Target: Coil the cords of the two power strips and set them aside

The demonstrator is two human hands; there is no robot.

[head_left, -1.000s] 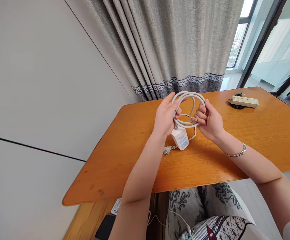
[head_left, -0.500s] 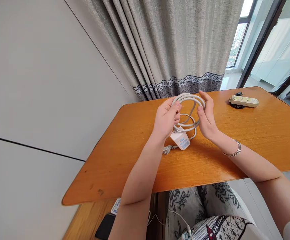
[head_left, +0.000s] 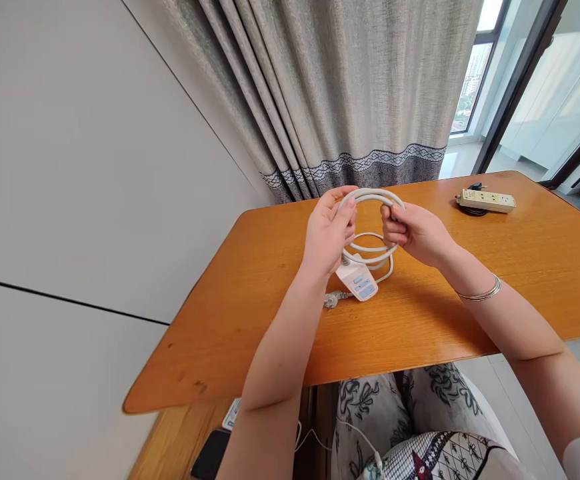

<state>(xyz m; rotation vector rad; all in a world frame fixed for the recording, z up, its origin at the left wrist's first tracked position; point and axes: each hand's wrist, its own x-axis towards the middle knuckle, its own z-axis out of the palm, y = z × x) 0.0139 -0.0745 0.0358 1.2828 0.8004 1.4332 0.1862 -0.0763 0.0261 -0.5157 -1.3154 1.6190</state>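
Observation:
Above the table, a coiled white power cord (head_left: 373, 193) is stretched in loops between my two hands. My left hand (head_left: 331, 230) grips the left side of the loops, thumb on top. On the right side, my right hand (head_left: 417, 230) is closed around the cord with its fingers curled in. Below the coil lies a white power strip (head_left: 359, 279) with a blue-grey label, its upper end partly behind my left hand. A grey plug (head_left: 334, 299) rests on the table just left of the strip.
The wooden table (head_left: 250, 320) spans the view. At its far right sits a cream power strip (head_left: 486, 200) with a black cord. Grey curtains (head_left: 360, 87) hang behind the table. A dark phone (head_left: 210, 455) lies lower left, below the table's edge.
My right hand has gone from spread fingers along the coil's side to a closed grip on it. The lower loops of cord have shifted slightly.

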